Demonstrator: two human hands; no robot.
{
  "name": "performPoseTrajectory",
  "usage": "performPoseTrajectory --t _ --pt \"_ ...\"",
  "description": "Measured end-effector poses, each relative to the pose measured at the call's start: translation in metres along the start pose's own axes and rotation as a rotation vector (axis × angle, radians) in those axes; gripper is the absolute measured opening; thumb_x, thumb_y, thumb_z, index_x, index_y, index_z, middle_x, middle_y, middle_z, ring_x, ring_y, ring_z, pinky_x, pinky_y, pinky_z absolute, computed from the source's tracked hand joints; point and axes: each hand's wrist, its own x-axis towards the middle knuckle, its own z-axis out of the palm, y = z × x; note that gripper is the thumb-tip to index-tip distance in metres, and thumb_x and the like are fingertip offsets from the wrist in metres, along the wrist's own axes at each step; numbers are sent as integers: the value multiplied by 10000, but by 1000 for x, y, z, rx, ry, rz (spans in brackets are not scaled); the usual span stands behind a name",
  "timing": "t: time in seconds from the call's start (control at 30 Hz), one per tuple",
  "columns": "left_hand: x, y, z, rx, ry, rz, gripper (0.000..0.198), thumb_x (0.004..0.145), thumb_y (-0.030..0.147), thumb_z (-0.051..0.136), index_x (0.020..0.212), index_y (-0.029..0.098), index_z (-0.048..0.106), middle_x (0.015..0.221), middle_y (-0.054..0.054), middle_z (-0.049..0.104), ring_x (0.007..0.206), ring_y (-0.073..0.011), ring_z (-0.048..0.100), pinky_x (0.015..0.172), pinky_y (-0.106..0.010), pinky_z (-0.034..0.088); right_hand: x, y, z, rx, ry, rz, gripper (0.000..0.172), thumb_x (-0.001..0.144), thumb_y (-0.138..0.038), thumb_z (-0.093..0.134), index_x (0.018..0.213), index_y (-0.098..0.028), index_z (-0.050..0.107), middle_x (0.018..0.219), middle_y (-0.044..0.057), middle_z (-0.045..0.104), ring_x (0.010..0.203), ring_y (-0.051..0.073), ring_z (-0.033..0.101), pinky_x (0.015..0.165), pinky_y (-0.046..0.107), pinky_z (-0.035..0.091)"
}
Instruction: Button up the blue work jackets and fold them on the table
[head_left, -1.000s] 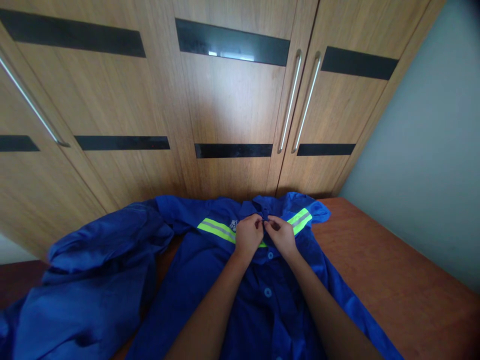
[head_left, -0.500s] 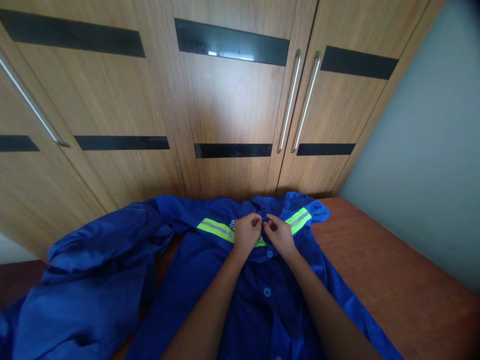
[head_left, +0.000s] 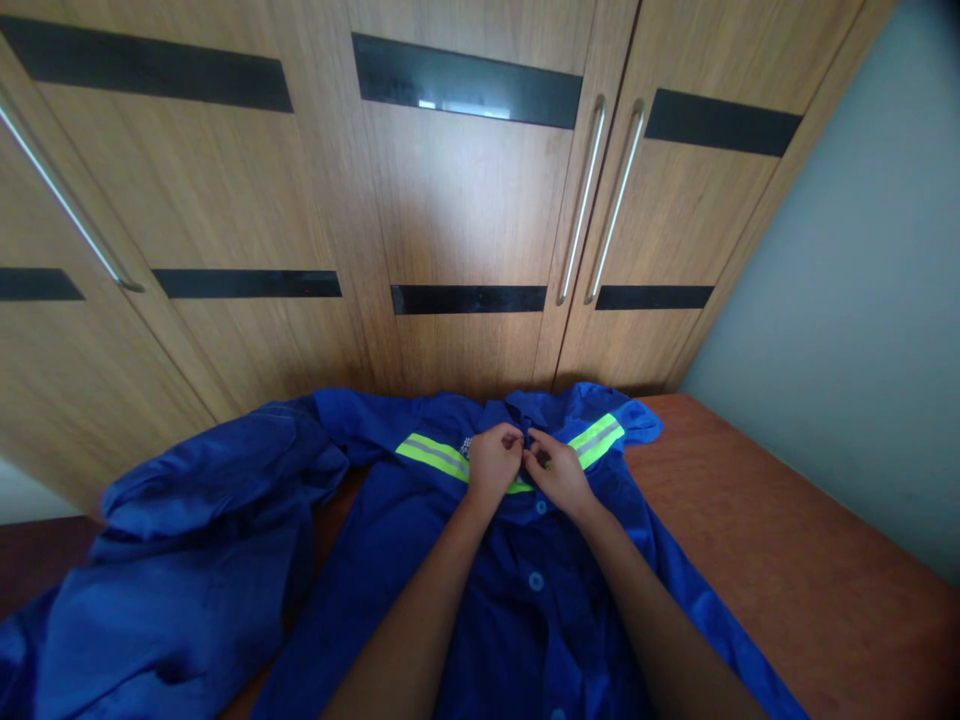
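Observation:
A blue work jacket [head_left: 405, 540] with yellow-green reflective strips lies spread out, its collar toward the wardrobe. Both hands meet at its front opening just below the collar. My left hand [head_left: 495, 462] pinches the fabric edge of the placket between thumb and fingers. Close beside it, my right hand [head_left: 559, 472] pinches the other side of the same opening, fingertips nearly touching the left ones. Whatever button lies between the fingertips is hidden. Lower on the front, a blue button [head_left: 535, 580] shows, and a smaller-looking button [head_left: 541, 508] sits just under the hands.
More bunched blue clothing [head_left: 180, 570] lies at the left. Behind the jacket stands a wooden wardrobe [head_left: 465, 210] with black strips and metal handles [head_left: 583, 200]. A reddish-brown wooden surface [head_left: 765, 540] extends to the right, up to a grey wall [head_left: 840, 330].
My right hand's fingers have shifted slightly at the placket, with the index finger a little more extended. My left hand stays in nearly the same place. The view has moved very slightly.

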Motion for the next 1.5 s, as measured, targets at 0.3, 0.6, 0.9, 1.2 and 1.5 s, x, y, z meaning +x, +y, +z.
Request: performPoseTrajectory --t 0.3,0.6,0.9,1.2,1.5 --pt "3 -3 1 -173 -13 -53 139 745 94 587 760 182 693 754 2 726 714 -128 679 704 -224 523 -1 -1 1 5 -36 -25 409 810 -252 501 1199 -149 573 657 -12 634 599 160 598 604 266 472" --pt "8 -13 7 -327 -45 -84 138 768 275 605 749 154 670 727 -40 723 690 -163 684 627 -234 521 -2 -10 -4 -75 -135 -30 420 815 -226 532 1229 -154 539 711 -1 670 627 166 628 596 250 462" --pt "5 -15 10 -346 18 -123 97 698 180 577 704 161 671 642 -10 693 631 -151 663 584 -221 498 -4 -18 -5 -312 -17 26 366 866 -286 523 1196 -166 626 735 19 706 681 177 655 665 255 466" --pt "6 -10 11 -321 -19 -68 70 669 151 610 684 175 675 675 -11 702 660 -145 667 660 -237 520 -5 -20 -11 -539 126 -27 247 922 -264 478 1006 -227 707 937 50 725 877 185 655 772 251 453" --pt "5 -7 12 -304 -39 -38 91 727 184 587 734 155 673 672 -23 705 623 -141 665 598 -223 521 -2 -24 -19 -554 191 -47 255 940 -273 450 932 -210 697 894 51 709 879 200 625 775 275 434"
